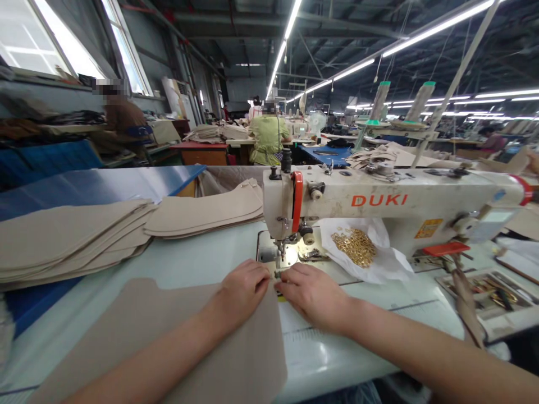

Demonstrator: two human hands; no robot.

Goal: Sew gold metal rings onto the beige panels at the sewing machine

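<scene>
My left hand [244, 289] rests on a beige fabric piece [138, 331] that lies flat on the pale table [202, 261], its fingers curled and pinched at the fabric's far corner. My right hand [314, 294] meets it from the right, fingers pinched on something small at that same corner. Both hands sit just in front of the needle area [281, 255] of a white sewing machine [391, 205] marked DUKI. What the fingertips hold is too small to name.
Stacks of beige cut pieces [76, 238] lie at the left and behind [210, 210]. A white bag of gold rings [357, 247] sits by the machine. A tray of tools [492, 292] is at the right. Other people work at far tables.
</scene>
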